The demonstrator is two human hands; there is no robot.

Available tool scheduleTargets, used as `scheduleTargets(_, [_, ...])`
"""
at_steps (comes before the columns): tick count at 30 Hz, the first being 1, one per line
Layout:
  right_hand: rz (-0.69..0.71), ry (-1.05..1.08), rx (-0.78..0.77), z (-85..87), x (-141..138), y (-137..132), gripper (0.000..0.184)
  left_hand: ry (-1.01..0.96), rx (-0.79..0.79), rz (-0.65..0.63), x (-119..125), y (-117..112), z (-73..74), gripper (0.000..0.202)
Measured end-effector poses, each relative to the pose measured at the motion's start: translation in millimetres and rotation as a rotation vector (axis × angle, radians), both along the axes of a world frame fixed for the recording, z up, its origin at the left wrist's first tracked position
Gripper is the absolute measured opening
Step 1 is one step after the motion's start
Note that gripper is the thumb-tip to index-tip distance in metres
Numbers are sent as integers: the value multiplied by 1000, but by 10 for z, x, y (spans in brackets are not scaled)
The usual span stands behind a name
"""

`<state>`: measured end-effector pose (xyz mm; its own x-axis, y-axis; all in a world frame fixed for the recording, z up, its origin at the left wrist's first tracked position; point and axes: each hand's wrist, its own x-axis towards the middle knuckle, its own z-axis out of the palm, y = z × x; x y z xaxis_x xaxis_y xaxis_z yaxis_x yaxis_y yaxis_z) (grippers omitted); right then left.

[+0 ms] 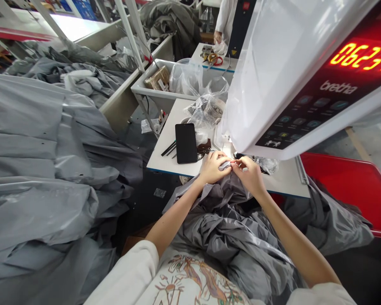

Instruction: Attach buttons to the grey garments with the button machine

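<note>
My left hand (212, 167) and my right hand (249, 174) meet at the front edge of a white work table (165, 146). Both pinch the same bunched edge of grey fabric (226, 166), fingers closed on it. The rest of this grey garment (228, 237) hangs down into my lap. Just above the hands sits a white machine head (273, 84) with a dark control panel and a red number display (362, 55).
A black phone (186, 143) and dark thin tools (169, 149) lie left of my hands. Clear plastic bags (206, 108) and a white bin (152, 87) stand behind. Grey garments (44, 169) pile at left. A red tray (349, 186) is at right. Another person stands far back (224, 21).
</note>
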<state>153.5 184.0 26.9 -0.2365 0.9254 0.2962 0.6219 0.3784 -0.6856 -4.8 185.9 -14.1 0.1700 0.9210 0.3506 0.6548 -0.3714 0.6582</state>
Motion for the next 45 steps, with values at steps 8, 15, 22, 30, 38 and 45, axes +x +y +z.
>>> scheduleTargets(8, [5, 90, -194, -41, 58, 66, 21, -14, -1, -10, -5, 9, -22, 25])
scheduleTargets(15, [-212, 235, -7, -304, 10, -44, 23, -27, 9, -18, -9, 10, -29, 25])
scheduleTargets(22, [-248, 258, 21, -533, -92, -45, 17, 6, 24, -14, -16, 17, -68, 27])
scheduleTargets(30, [-257, 306, 3, -521, -96, -65, 26, -26, 53, -51, -33, 40, -116, 29])
scheduleTargets(38, [-290, 297, 22, -551, -117, -33, 31, -53, 31, -37, -14, 13, -76, 29])
scheduleTargets(45, [-279, 294, 30, -576, -109, -27, 30, -43, 36, -60, -40, 6, -50, 30])
